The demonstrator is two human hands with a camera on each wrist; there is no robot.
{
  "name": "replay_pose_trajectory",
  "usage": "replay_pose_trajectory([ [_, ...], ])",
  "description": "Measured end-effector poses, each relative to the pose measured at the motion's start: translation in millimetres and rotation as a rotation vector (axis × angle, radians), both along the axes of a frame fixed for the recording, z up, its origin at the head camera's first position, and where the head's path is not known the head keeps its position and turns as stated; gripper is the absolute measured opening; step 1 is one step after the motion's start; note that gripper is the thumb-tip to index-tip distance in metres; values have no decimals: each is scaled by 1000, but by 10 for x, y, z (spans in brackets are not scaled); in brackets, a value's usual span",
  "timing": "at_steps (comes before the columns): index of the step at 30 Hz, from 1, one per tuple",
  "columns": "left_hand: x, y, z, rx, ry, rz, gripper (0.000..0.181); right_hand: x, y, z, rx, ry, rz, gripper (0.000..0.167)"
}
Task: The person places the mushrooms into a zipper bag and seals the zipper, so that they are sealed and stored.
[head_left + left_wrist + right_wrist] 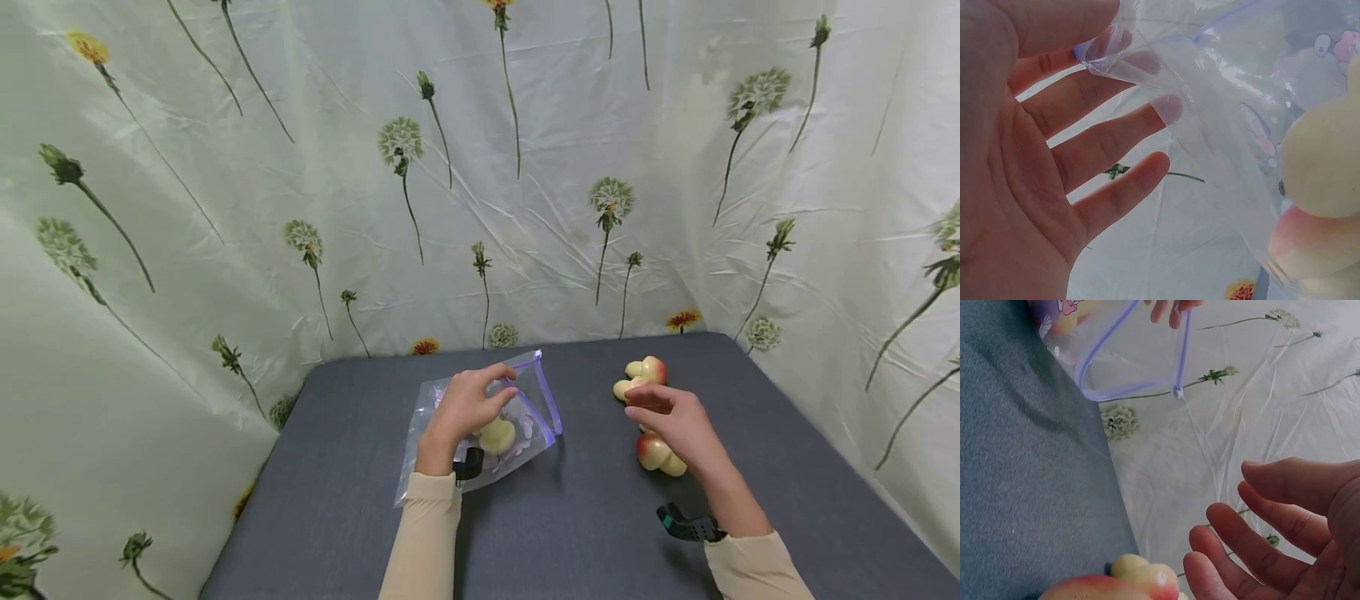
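Observation:
A clear zip bag (422,429) with a purple zip edge and printed cartoon figures lies tilted on the table. My left hand (465,408) pinches its rim between thumb and forefinger, the other fingers spread behind the film in the left wrist view. The bag's mouth gapes to the right, its white slider (1177,392) at one corner. Inside sit pale yellow, red-blushed fruit-like pieces (1322,159). My right hand (682,421), fingers loosely bent and holding nothing, hovers over similar rounded pieces (654,451) on the table. It partly hides some of them.
More yellow-and-red pieces (654,369) lie behind the right hand. The dark grey table (570,533) ends against a pale curtain (555,250) printed with dandelions, at the back and both sides. Dark bands (686,525) circle both wrists.

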State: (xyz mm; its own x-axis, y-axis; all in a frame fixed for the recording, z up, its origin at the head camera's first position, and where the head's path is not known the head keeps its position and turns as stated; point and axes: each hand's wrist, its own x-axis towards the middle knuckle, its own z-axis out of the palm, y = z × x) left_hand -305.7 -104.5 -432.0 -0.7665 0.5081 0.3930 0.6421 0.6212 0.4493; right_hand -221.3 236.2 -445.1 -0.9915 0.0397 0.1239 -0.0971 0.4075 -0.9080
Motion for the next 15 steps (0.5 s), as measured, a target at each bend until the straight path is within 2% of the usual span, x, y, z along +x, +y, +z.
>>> replay_pose_trajectory([
  [8, 4, -3, 0, 10, -13, -9, 19, 78, 61, -36, -3, -7, -10, 43],
  [15, 2, -11, -5, 16, 0, -11, 18, 135, 108, -59, 126, -15, -63, 45],
])
